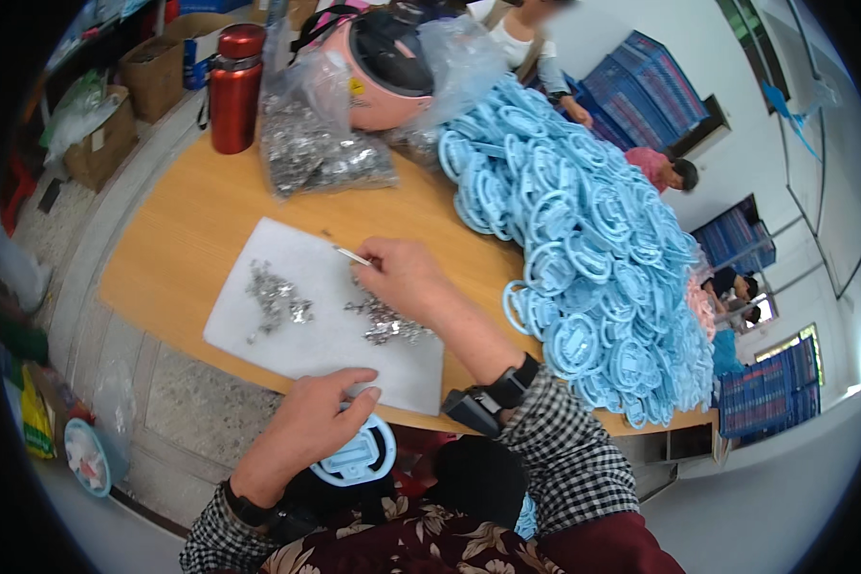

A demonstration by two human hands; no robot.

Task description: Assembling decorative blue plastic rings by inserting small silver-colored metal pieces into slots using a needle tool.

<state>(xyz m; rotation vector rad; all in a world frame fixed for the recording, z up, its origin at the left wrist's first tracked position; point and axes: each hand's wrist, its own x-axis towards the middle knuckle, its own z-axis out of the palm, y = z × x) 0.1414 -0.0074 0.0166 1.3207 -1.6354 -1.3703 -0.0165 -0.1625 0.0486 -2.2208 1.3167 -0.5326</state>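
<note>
Floral garment [430,536] foremost; blue ring [359,459] at left hand [308,421], slim tool [352,255] in right hand [404,277]

Short of the table's [177,249] near edge, the blue ring is just below the left hand; thumb and forefinger nearly meet, apparently gripping its upper rim, remaining fingers hidden. Beyond, above the white sheet [340,354], the right hand is closed in a pinch on the slim tool, whose long axis points up-left, away from the ring. The near metal cluster [392,327] lies beside the right hand, the second cluster [279,301] farther left. Beyond stand a heap of blue rings [584,239] and a clear bag [325,153].
</note>
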